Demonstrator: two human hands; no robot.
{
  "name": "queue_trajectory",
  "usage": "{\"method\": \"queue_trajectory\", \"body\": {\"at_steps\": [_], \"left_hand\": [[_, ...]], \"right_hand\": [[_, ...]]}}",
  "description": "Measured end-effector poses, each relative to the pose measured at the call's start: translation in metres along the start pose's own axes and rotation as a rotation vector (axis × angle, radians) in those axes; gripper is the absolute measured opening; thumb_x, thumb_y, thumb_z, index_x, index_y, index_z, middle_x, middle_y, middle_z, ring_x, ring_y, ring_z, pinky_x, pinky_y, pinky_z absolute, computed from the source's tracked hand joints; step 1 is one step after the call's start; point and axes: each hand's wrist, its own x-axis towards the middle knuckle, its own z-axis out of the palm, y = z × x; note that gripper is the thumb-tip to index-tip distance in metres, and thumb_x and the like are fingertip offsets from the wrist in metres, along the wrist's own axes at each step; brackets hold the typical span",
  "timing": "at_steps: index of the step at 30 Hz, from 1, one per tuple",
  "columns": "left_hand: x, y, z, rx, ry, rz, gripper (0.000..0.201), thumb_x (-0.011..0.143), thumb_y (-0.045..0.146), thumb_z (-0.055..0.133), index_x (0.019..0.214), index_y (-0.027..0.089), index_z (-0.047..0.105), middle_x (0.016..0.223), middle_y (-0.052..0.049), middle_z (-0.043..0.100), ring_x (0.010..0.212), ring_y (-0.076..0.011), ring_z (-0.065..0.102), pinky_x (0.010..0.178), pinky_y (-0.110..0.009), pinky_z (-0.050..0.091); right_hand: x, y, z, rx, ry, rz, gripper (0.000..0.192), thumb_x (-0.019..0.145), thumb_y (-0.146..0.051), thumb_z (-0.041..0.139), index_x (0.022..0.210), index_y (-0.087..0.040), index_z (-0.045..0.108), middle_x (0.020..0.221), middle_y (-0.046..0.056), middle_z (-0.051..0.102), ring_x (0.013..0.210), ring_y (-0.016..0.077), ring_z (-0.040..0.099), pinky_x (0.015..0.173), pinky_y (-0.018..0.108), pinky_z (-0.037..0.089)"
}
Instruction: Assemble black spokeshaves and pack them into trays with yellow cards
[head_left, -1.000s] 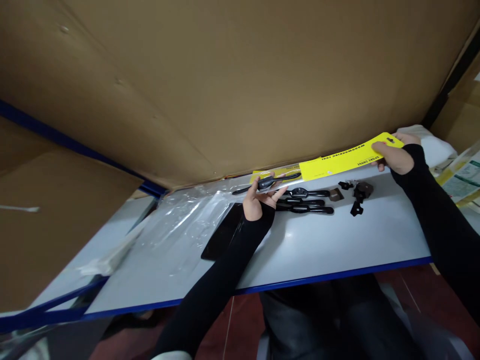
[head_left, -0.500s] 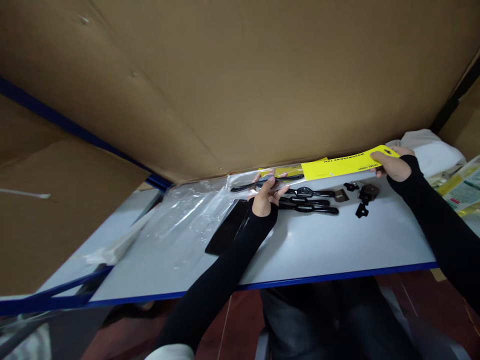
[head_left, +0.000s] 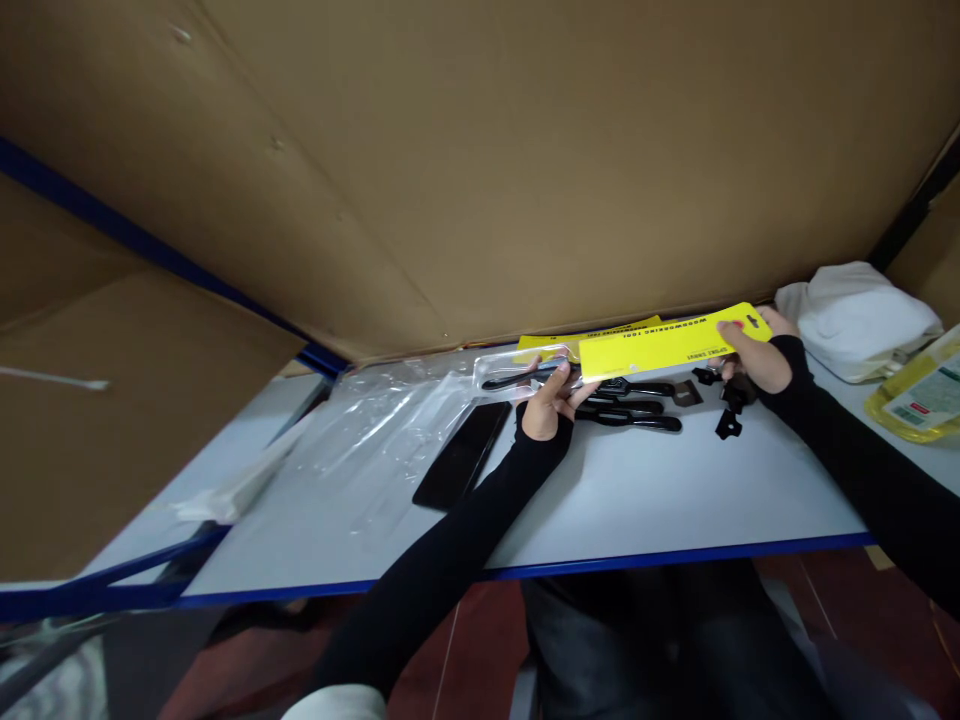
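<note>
While the left hand (head_left: 551, 405) pinches the clear plastic blister (head_left: 517, 372), the right hand (head_left: 757, 355), gripping the yellow printed card (head_left: 667, 345), has slid it leftward.

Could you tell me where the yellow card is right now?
The yellow card is held by the right hand, above the black tools, near the table's far edge.

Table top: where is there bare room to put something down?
The table is bare along its near blue edge, between the two sleeves and below the black tools. The back strip is crowded: clear plastic bags, black strip, yellow card, small black parts, white cloth.
</note>
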Motion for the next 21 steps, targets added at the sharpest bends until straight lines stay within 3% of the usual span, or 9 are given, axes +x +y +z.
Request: {"method": "queue_trajectory", "body": {"at_steps": [6, 10, 21], "left_hand": [[-0.001, 0.002, -0.001, -0.066, 0.015, -0.026, 0.035, 0.084, 0.025, 0.074, 0.114, 0.029, 0.057, 0.13, -0.004, 0.074, 0.134, -0.0358, 0.067, 0.106, -0.061, 0.059], [-0.004, 0.003, -0.002, -0.065, -0.061, -0.014, 0.043, 0.079, 0.017, 0.072, 0.116, 0.032, 0.054, 0.136, -0.002, 0.072, 0.134, -0.0337, 0.067, 0.104, -0.062, 0.06], [-0.003, -0.004, -0.002, -0.043, -0.068, -0.027, 0.042, 0.08, 0.022, 0.078, 0.112, 0.032, 0.053, 0.147, 0.0, 0.068, 0.144, -0.0337, 0.059, 0.106, -0.06, 0.059]], "right_hand": [[0.0, 0.02, 0.006, 0.024, -0.05, 0.055, 0.033, 0.084, -0.015, 0.08, 0.089, -0.024, 0.049, 0.065, -0.003, 0.071, 0.041, 0.016, 0.066, 0.029, 0.021, 0.049], [0.006, 0.02, 0.0, -0.021, -0.067, 0.126, 0.034, 0.085, -0.009, 0.078, 0.088, -0.023, 0.047, 0.061, -0.002, 0.07, 0.036, 0.0129, 0.062, 0.028, 0.017, 0.046], [-0.013, 0.02, 0.005, 0.04, -0.069, 0.0, 0.046, 0.076, -0.023, 0.09, 0.09, -0.026, 0.046, 0.071, -0.002, 0.074, 0.041, 0.0158, 0.067, 0.029, 0.021, 0.05]]}}
